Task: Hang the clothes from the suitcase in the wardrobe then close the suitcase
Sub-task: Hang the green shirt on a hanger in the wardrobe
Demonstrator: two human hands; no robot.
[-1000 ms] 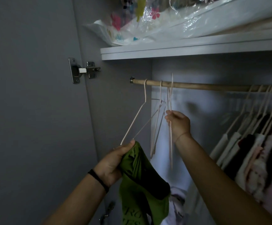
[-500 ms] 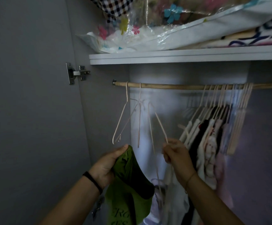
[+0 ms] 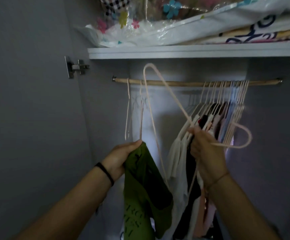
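I stand at the open wardrobe. My left hand (image 3: 121, 157) is shut on a green garment (image 3: 145, 193) with dark lettering, which hangs down from it. My right hand (image 3: 204, 149) grips a pale pink wire hanger (image 3: 161, 89), off the rail and tilted, with its hook (image 3: 244, 135) pointing right. The wooden rail (image 3: 184, 83) runs across above both hands. Two empty hangers (image 3: 128, 110) dangle at its left end. The suitcase is out of view.
Several hung clothes on pink hangers (image 3: 215, 111) crowd the rail's right half. A white shelf (image 3: 192, 51) above carries plastic-wrapped bedding (image 3: 166, 30). The open door with its metal hinge (image 3: 76, 67) stands at the left.
My right hand has lifted the hanger off the rail, pulled it down and turned it sideways. The green garment stays in my left hand. The view has shifted to show more of the rail.
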